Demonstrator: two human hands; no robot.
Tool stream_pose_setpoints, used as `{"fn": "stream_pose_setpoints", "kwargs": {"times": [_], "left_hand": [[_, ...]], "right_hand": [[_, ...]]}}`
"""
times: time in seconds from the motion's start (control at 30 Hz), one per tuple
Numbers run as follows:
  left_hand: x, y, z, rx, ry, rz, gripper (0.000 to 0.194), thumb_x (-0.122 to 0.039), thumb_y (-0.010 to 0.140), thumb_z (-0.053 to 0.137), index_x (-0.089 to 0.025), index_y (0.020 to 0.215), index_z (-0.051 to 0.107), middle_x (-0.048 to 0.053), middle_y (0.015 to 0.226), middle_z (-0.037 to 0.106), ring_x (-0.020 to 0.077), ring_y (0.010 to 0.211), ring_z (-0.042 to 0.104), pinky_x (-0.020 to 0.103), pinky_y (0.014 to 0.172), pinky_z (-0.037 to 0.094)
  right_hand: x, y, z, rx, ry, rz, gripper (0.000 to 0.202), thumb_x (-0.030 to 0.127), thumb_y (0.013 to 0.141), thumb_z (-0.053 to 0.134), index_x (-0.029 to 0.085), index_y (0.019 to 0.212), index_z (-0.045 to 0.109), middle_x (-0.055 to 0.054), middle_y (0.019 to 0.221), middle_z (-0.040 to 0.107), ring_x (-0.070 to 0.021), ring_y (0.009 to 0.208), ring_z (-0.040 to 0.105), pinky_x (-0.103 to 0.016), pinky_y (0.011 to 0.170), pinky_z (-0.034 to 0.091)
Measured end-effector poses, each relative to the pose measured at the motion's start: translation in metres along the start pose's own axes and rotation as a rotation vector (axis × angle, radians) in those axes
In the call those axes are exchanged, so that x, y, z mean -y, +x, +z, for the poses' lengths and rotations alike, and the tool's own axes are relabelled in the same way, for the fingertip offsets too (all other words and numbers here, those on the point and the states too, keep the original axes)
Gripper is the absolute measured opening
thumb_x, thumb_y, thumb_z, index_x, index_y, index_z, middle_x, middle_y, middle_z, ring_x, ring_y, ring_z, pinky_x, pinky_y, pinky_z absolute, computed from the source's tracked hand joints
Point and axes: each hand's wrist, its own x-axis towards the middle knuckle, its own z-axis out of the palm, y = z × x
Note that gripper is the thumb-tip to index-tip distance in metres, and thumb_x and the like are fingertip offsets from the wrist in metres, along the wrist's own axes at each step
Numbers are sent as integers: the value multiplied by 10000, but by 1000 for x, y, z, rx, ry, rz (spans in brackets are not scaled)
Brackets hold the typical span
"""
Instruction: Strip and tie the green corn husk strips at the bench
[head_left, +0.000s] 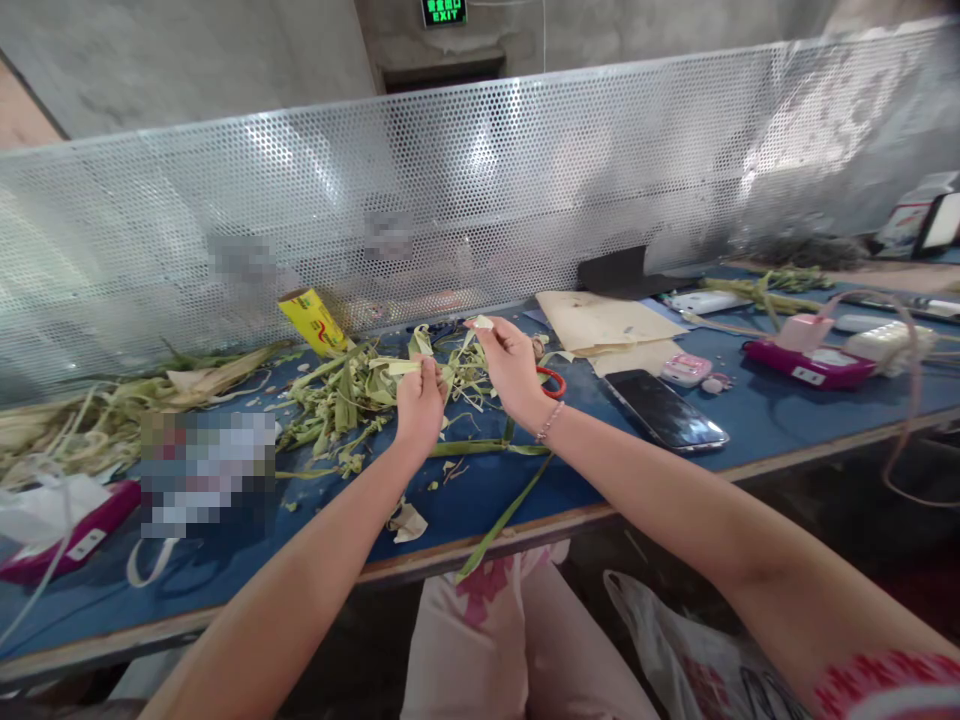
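My left hand (421,398) is closed on a pale green leaf strip (395,367), above a heap of green plant pieces (337,395) on the blue tabletop (517,500). Just to its right, my right hand (508,365) pinches a small whitish piece (484,323) between thumb and fingers. The two hands are apart. Below them a green stalk (472,448) lies across the table, and a long green leaf (502,525) hangs over the front edge. Red-handled scissors or a similar tool (552,382) shows partly behind my right wrist.
A phone (666,408), brown paper (607,322) and a magenta device (810,365) lie to the right. Yellow box (313,322), dry husks (202,385) and another magenta device (82,535) are left. A perforated metal screen (450,200) stands behind.
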Motion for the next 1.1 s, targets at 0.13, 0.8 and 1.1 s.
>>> {"fn": "stream_pose_setpoints", "kwargs": {"times": [0.13, 0.8, 1.1], "left_hand": [[-2, 1, 0, 23, 6, 15, 291, -416, 803, 419, -187, 632, 368, -68, 468, 309, 46, 365, 331, 159, 348, 256], [2, 8, -4, -35, -178, -32, 330, -476, 752, 479, -183, 640, 377, -57, 518, 375, 37, 405, 392, 147, 366, 288], [2, 7, -7, 231, 110, 18, 264, -404, 645, 614, -152, 659, 536, -84, 401, 280, 31, 355, 225, 195, 369, 156]], "right_hand": [[-1, 0, 0, -9, 17, 3, 227, 349, 794, 450, 192, 805, 613, -5, 653, 474, -115, 659, 444, -239, 567, 346], [-2, 1, -1, -46, 4, 49, 290, 415, 786, 455, 175, 804, 617, 39, 562, 338, -77, 532, 299, -226, 532, 282], [2, 6, -6, 18, -39, -26, 217, 319, 777, 482, 169, 766, 638, 3, 668, 531, -84, 603, 408, -227, 582, 328]]}}
